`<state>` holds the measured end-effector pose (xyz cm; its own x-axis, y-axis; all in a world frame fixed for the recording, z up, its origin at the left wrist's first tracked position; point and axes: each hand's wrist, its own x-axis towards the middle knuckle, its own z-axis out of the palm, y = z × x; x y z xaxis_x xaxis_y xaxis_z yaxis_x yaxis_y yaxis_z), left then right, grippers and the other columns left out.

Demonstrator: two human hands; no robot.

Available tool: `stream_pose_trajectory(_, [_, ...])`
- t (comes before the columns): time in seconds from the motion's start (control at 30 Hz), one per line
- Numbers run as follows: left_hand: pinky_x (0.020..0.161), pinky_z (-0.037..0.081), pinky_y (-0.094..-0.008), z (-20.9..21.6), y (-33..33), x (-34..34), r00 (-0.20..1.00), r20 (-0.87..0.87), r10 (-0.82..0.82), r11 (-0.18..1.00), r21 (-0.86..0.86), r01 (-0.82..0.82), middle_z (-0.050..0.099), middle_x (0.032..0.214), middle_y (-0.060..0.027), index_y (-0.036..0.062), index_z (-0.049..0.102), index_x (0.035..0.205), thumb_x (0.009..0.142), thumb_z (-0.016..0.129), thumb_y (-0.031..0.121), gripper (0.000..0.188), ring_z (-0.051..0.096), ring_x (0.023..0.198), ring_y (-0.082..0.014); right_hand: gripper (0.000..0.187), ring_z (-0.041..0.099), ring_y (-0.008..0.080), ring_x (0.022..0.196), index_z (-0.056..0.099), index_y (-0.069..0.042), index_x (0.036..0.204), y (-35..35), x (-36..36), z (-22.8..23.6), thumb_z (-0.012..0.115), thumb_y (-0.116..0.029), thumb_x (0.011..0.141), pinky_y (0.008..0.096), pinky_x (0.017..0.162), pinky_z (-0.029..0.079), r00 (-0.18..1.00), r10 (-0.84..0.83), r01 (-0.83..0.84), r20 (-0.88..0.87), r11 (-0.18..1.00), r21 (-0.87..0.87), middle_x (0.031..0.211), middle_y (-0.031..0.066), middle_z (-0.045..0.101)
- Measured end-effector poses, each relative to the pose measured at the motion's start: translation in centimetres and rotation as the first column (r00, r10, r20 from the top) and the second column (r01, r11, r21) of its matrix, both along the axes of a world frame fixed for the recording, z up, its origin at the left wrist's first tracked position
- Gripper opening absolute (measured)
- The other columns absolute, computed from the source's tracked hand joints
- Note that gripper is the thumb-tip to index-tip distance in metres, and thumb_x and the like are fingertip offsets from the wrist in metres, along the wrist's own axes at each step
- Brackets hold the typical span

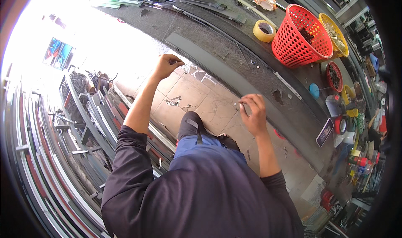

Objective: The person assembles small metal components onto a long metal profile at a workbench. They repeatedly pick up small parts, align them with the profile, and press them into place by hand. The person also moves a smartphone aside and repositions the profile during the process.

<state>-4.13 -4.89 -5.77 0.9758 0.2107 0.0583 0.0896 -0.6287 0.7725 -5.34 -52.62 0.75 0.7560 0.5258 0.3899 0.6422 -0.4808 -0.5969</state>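
My left hand (166,67) is raised near the far end of a long grey metal profile (217,67) that lies along the front edge of the workbench. Its fingers are pinched together, and whatever they hold is too fine to name. Thumb and fingertips also meet on my right hand (254,113), which hovers beside the profile's nearer stretch. Something small or thin may be between them, but I cannot make it out. Faint thin dark strands (215,108) show in loops between and below my hands, against the tiled floor.
On the bench stand a red perforated basket (293,41), a yellow basket (344,49), a tape roll (264,31) and a phone (325,132). Long strips (197,5) lie along its far side. Racked metal profiles (46,154) fill the left. Scraps (173,101) litter the floor.
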Motion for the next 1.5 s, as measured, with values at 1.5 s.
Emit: stream_pose_trajectory(1.5, [0.063,0.053,-0.0361,-1.4,8.5,6.3,0.883,0.389,-0.262,0.956,-0.024,0.294,0.079,0.086,-0.0085,0.0034,0.087,0.105,0.094,0.091,0.001,0.012,0.069,0.067,-0.0193,0.023,0.067,0.0364,0.131,0.080,-0.007,0.084,34.8,8.2,-6.3,0.094,-0.025,0.086,0.0575,0.119,0.045,0.855,-0.445,0.481,0.266,0.872,-0.088,0.143,0.0104,0.073])
